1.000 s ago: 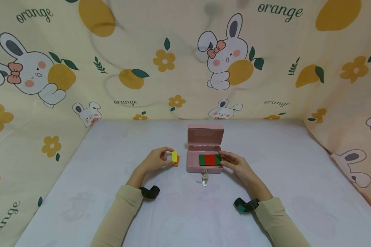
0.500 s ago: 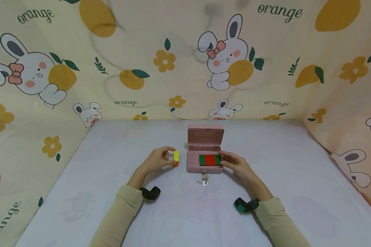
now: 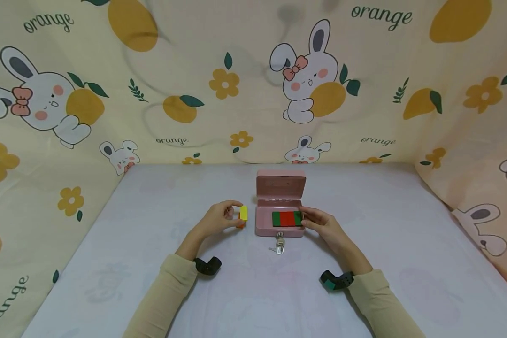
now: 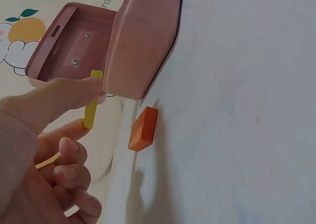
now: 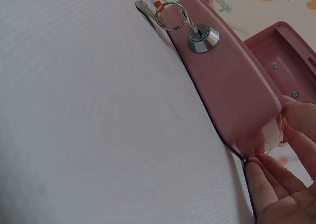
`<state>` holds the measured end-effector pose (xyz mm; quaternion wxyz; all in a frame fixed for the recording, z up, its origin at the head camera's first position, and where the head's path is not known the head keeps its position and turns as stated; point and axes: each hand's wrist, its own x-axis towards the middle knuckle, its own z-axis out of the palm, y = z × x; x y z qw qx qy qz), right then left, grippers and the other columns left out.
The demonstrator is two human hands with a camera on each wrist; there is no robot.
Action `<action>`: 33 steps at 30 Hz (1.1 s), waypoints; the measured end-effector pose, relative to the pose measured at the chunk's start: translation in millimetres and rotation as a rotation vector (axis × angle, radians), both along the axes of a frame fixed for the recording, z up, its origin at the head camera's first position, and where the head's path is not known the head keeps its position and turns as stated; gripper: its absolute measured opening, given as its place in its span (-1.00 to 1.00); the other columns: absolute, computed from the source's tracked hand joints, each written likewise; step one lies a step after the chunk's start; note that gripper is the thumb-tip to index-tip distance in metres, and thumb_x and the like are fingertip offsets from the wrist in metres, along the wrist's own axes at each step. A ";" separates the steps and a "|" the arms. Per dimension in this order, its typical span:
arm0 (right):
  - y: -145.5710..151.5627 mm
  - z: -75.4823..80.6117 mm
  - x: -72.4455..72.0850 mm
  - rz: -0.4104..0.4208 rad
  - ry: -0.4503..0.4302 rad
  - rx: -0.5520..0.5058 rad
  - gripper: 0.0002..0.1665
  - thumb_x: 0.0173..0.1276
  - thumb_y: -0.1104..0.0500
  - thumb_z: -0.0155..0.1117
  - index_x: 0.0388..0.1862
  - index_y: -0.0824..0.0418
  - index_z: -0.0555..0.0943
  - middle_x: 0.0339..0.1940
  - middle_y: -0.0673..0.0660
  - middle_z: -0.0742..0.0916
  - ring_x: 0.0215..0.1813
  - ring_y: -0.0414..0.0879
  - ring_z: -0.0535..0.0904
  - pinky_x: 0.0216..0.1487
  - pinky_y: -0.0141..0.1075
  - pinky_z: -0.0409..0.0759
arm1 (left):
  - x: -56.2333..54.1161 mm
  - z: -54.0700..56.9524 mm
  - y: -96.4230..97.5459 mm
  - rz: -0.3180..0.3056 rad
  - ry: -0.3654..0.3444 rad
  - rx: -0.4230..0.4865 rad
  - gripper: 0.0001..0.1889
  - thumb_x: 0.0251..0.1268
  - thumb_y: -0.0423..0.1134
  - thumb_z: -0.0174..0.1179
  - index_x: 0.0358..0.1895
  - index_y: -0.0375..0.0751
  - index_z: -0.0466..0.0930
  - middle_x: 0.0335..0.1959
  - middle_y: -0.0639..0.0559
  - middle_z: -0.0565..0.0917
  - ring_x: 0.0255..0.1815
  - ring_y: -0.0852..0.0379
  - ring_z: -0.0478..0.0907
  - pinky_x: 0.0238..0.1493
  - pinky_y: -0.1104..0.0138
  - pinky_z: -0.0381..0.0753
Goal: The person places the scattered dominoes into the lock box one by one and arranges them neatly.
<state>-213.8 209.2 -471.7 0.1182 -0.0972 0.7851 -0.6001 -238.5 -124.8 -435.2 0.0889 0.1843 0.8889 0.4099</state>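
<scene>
With thumb and index finger, my left hand (image 3: 217, 218) pinches a thin yellow block (image 3: 243, 213) and holds it upright just left of the pink cash box (image 3: 263, 232). An orange block (image 4: 143, 129) rests on the table under that hand, partly hidden in the head view. The lid (image 3: 280, 187) is raised. Inside, toward the right, lie green and red blocks (image 3: 286, 218) side by side. My right hand (image 3: 323, 224) grips the box's right side wall; in the right wrist view its fingers (image 5: 269, 177) touch that side near the bottom corner.
Keys on a ring (image 5: 170, 16) hang from the lock (image 5: 203, 38) at the box's front. White cloth (image 3: 253, 291) covers the table. A patterned curtain (image 3: 245, 80) with rabbits and oranges stands behind and at both sides.
My left hand has moved slightly right with the yellow block, closer to the box. My right hand, the box and the blocks inside have stayed in place.
</scene>
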 end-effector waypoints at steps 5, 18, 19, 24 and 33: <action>0.4 -0.6 -0.4 0.000 -0.001 0.007 -0.34 0.42 0.06 0.17 0.43 0.24 0.31 0.49 0.29 0.35 0.52 0.22 0.24 0.45 0.11 0.20 | 0.4 0.9 2.9 0.000 0.002 -0.002 -0.50 0.12 -0.20 0.39 0.15 -0.24 0.53 -0.42 -0.01 0.42 -0.43 0.20 0.27 -0.38 0.45 0.25; 0.6 0.2 0.2 0.003 0.007 0.008 -0.35 0.42 0.07 0.17 0.42 0.25 0.32 0.49 0.28 0.35 0.52 0.22 0.25 0.44 0.05 0.25 | -1.6 2.1 9.4 -0.005 -0.001 -0.003 -0.49 0.11 -0.18 0.39 0.14 -0.24 0.53 -0.44 0.04 0.38 -0.42 0.19 0.27 -0.37 0.43 0.25; 0.7 0.0 0.1 0.004 0.009 0.007 -0.35 0.42 0.07 0.17 0.42 0.25 0.32 0.49 0.28 0.35 0.52 0.22 0.25 0.44 0.02 0.27 | -1.8 2.4 9.8 -0.006 0.000 -0.003 -0.49 0.11 -0.18 0.39 0.14 -0.24 0.53 -0.44 0.04 0.38 -0.42 0.19 0.28 -0.37 0.44 0.25; 1.3 -0.1 0.3 0.006 0.015 0.003 -0.36 0.42 0.09 0.17 0.42 0.25 0.32 0.49 0.28 0.35 0.52 0.22 0.25 0.41 -0.14 0.37 | -2.3 3.2 11.7 -0.012 -0.002 -0.002 -0.50 0.12 -0.19 0.39 0.14 -0.24 0.53 -0.45 0.04 0.38 -0.43 0.19 0.28 -0.39 0.44 0.25; 1.7 0.2 0.5 0.009 0.018 0.014 -0.35 0.42 0.07 0.17 0.43 0.24 0.31 0.49 0.28 0.35 0.52 0.22 0.25 0.40 -0.21 0.39 | -2.4 5.2 15.8 -0.018 -0.016 0.002 -0.49 0.11 -0.19 0.39 0.15 -0.22 0.52 -0.44 -0.05 0.42 -0.44 0.19 0.28 -0.39 0.44 0.25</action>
